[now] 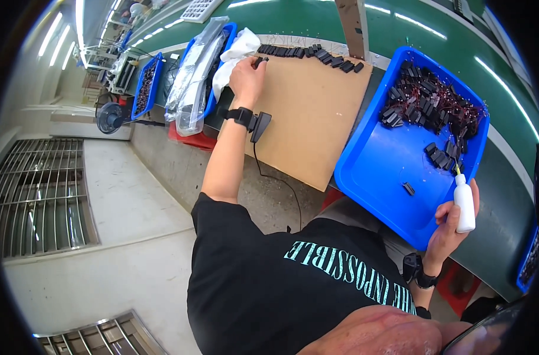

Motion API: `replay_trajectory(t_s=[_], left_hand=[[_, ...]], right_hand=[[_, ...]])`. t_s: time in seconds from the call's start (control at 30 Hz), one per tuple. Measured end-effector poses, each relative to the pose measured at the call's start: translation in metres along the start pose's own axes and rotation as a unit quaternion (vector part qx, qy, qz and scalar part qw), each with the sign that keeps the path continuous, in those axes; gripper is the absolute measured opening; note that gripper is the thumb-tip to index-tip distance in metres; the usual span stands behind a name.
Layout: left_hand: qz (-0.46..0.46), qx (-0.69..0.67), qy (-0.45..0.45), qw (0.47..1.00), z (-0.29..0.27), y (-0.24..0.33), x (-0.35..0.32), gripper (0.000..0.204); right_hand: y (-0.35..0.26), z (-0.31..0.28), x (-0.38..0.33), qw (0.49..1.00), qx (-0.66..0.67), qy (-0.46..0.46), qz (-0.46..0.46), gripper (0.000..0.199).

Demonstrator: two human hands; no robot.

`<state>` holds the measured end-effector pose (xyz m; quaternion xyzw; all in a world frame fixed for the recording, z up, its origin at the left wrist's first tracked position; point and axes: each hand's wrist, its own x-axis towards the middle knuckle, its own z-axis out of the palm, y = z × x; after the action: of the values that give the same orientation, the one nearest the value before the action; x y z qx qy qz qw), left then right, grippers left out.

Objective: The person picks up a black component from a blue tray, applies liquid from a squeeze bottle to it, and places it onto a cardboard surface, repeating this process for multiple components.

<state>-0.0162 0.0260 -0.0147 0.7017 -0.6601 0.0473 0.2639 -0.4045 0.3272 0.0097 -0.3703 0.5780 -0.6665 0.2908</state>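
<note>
My left hand (247, 81) is at the far left corner of a brown cardboard sheet (305, 112), its fingers pinched on a small black block (260, 61). A row of similar black blocks (293, 52) with thin wires runs along the sheet's far edge, beside that hand. My right hand (450, 229) is wrapped round a white squeeze bottle (464, 207) with a narrow tip pointing up. The bottle is over the right side of a blue tray (370, 177). In the tray lie a heap of black blocks with dark red wires (429, 97), a smaller cluster (439, 156) and one loose block (408, 189).
A white cloth (240, 50) and clear plastic bags (195, 77) lie over another blue tray, left of the cardboard. A metal post (354, 29) rises behind the sheet. A black cable (281, 180) hangs from my left wrist device. A fan (109, 118) stands farther left.
</note>
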Motion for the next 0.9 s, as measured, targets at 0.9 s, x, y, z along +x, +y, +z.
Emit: replay_trajectory(t_s=[0.9], left_hand=[[0.029,0.104,-0.055,0.993,0.006,0.008,-0.001,0.022]], right_hand=[[-0.002,0.003,0.001,0.999,-0.026,-0.01,0.024,0.057]])
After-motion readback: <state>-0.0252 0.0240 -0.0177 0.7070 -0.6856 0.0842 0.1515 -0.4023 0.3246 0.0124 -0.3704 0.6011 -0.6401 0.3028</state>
